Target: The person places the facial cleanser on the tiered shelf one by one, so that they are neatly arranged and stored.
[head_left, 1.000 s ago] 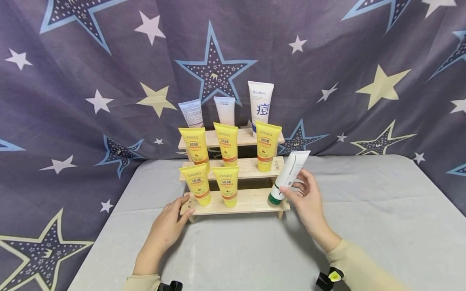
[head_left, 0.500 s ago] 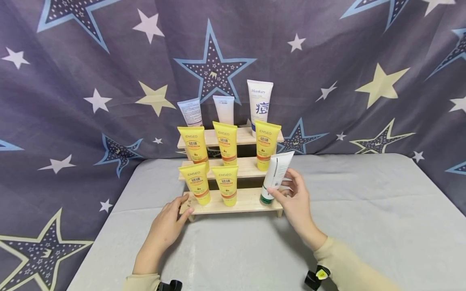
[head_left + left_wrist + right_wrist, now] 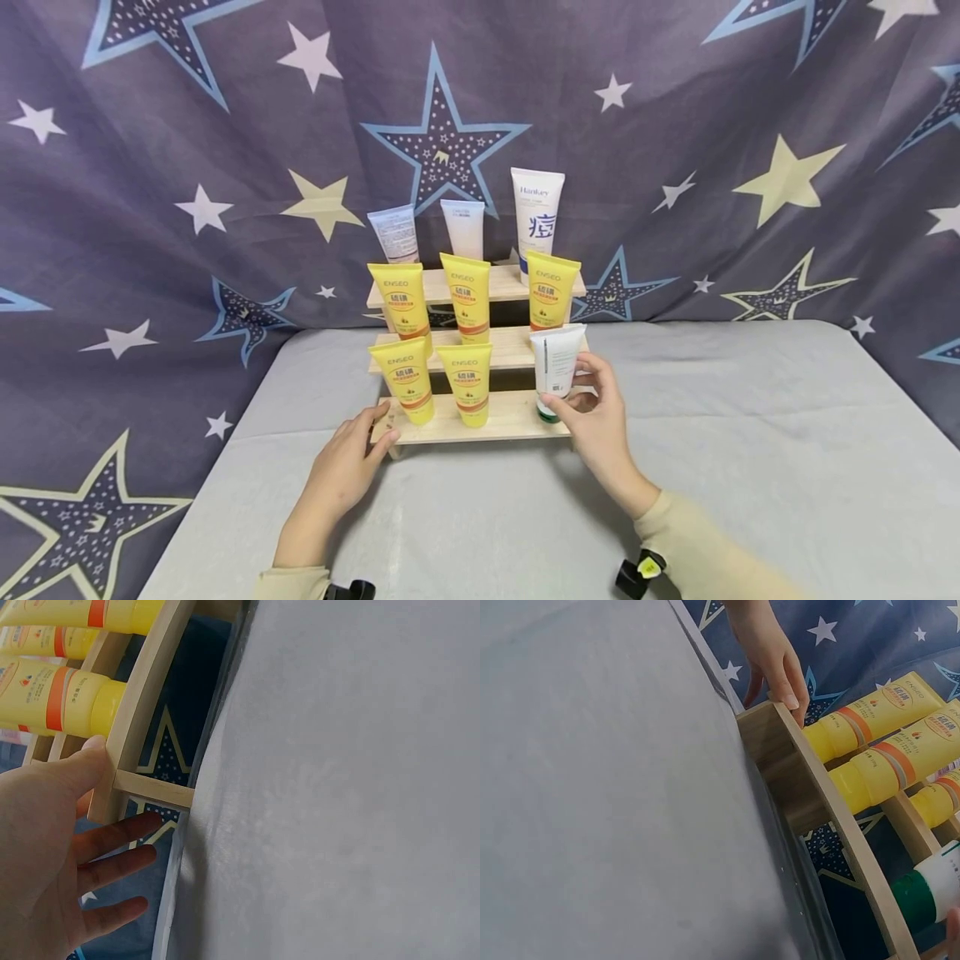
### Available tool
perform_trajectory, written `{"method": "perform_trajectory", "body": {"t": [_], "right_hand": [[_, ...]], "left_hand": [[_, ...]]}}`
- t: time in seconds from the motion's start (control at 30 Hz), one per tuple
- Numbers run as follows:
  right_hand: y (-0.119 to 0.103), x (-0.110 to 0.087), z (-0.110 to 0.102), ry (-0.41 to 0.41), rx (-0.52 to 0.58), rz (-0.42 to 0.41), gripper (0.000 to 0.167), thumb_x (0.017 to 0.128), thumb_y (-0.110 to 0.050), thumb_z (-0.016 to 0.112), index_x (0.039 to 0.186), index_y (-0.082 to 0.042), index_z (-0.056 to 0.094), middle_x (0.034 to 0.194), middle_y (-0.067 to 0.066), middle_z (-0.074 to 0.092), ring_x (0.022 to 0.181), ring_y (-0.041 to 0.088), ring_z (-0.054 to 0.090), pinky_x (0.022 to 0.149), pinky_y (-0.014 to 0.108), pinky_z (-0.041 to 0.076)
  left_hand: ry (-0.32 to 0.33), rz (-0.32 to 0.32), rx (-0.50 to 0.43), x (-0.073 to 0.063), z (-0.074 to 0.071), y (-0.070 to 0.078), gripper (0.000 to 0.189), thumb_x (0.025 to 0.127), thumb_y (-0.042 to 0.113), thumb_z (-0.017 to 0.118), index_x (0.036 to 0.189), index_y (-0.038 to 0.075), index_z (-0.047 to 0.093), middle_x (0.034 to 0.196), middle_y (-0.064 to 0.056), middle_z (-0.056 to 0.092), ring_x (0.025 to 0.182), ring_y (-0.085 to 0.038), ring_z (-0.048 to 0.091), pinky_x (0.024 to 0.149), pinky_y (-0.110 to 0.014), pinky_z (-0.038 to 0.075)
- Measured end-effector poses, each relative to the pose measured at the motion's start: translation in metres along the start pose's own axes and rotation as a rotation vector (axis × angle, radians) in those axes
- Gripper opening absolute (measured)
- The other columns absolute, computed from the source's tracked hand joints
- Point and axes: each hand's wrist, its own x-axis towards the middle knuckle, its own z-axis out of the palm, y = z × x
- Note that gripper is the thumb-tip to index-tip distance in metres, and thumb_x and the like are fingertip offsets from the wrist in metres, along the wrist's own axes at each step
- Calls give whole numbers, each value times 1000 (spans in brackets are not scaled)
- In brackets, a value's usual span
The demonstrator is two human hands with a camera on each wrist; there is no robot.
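My right hand (image 3: 602, 429) holds a white squeeze tube (image 3: 557, 362) with a green cap between thumb and fingers. The tube stands cap-down, nearly upright, at the right end of the lowest tier of a wooden display rack (image 3: 513, 423). In the right wrist view its green cap (image 3: 913, 901) is at or just above the board; a gap cannot be told. My left hand (image 3: 345, 462) grips the left end of that tier, thumb (image 3: 94, 746) at the board and the lower fingers spread. Two yellow tubes (image 3: 405, 379) stand on the same tier, left and middle.
On the middle tier stand three more yellow tubes (image 3: 467, 296). The top tier bears two small pale tubes (image 3: 463, 229) and a taller white-and-blue tube (image 3: 537, 212). A grey cloth (image 3: 750, 433) covers the table, and a star-patterned curtain (image 3: 637, 150) hangs behind.
My right hand has moved left with the white tube, which has gone from a strong tilt to nearly upright on the lowest tier. The left hand has stayed at the rack.
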Motion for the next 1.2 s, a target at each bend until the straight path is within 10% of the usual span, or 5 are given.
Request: {"method": "perform_trajectory", "body": {"t": [0.8, 1.2], "right_hand": [[-1, -2, -8, -144, -138, -72, 70, 76, 6, 82, 133, 1, 42, 116, 14, 55, 95, 25, 55, 78, 31, 51], [-36, -4, -62, -156, -305, -416, 72, 70, 16, 81, 135, 2, 53, 127, 16, 58, 105, 19, 58, 90, 19, 45]], "left_hand": [[-2, -3, 9, 2, 0, 2, 54, 102, 38, 54, 146, 7, 45, 144, -20, 50, 130, -41, 48, 103, -60, 38], [43, 39, 114, 1, -6, -1, 56, 102, 46, 50, 145, 9, 48, 137, -17, 57, 124, -39, 52, 99, -60, 41]]}}
